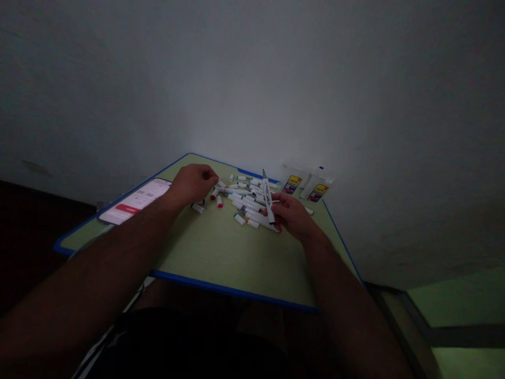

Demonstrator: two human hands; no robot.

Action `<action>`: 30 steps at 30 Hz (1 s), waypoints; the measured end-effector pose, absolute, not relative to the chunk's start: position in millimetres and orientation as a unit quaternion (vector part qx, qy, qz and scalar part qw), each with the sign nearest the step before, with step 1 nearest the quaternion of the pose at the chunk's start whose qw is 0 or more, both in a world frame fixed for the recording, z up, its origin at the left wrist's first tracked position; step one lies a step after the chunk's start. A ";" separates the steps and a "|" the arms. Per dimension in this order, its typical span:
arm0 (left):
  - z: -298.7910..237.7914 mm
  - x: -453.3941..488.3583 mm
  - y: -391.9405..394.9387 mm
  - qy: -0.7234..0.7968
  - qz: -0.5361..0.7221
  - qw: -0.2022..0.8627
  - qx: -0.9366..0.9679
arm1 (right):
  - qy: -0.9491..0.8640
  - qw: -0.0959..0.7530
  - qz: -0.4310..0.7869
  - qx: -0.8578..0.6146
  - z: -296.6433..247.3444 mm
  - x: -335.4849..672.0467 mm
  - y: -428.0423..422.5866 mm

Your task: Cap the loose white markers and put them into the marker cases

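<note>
My right hand [291, 213] grips a white marker [268, 197] with dark print on its barrel, tilted nearly upright. Its upper end narrows to a bare grey tip; the lower end is dark. On the left, the fingers of my left hand [196, 183] are pinched together above loose caps, and whatever lies between them is too small and dim to name. Between both hands lies a loose pile of white markers [248, 202]. Around it are separate caps, including a red-ended cap [220, 201], a green-ended cap [239, 218] and an orange-ended cap [252, 223].
A phone [136, 200] with a lit screen lies on the table's left side, partly behind my left forearm. Clear plastic cases [315, 184] with yellow labels stand at the back right. The pale table [229, 258] has a blue edge and meets a grey wall [252, 95].
</note>
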State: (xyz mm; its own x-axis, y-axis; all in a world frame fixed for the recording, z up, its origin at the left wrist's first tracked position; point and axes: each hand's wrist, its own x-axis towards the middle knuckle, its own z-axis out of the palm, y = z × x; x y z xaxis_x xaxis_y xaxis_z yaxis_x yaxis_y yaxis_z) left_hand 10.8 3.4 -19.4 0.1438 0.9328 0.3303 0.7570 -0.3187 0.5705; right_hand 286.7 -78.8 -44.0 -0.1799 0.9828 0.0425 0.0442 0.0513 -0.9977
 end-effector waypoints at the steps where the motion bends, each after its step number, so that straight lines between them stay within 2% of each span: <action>1: -19.2 10.6 3.4 0.568 0.322 0.136 0.745 | -0.570 0.450 0.516 -0.454 -44.5 287.1 -78.6; 5: -17.0 7.7 3.4 0.569 0.287 0.125 0.760 | -0.573 0.444 0.509 -0.465 -45.6 288.5 -78.0; 12: -8.9 -9.2 5.5 0.517 0.098 0.137 0.839 | -0.560 0.453 0.499 -0.482 -44.0 287.6 -77.7; 17: -8.2 -19.0 7.1 0.486 0.047 0.152 0.859 | -0.546 0.457 0.499 -0.495 -41.0 285.7 -79.8; 22: -10.0 -19.4 5.6 0.465 -0.020 0.112 0.878 | -0.543 0.455 0.485 -0.512 -36.5 283.5 -83.0; 26: -14.6 -16.5 4.8 0.452 -0.038 0.092 0.886 | -0.540 0.454 0.486 -0.516 -35.8 283.2 -83.3; 30: -21.4 -11.4 2.8 0.467 0.001 0.096 0.879 | -0.549 0.456 0.483 -0.507 -38.2 284.6 -81.6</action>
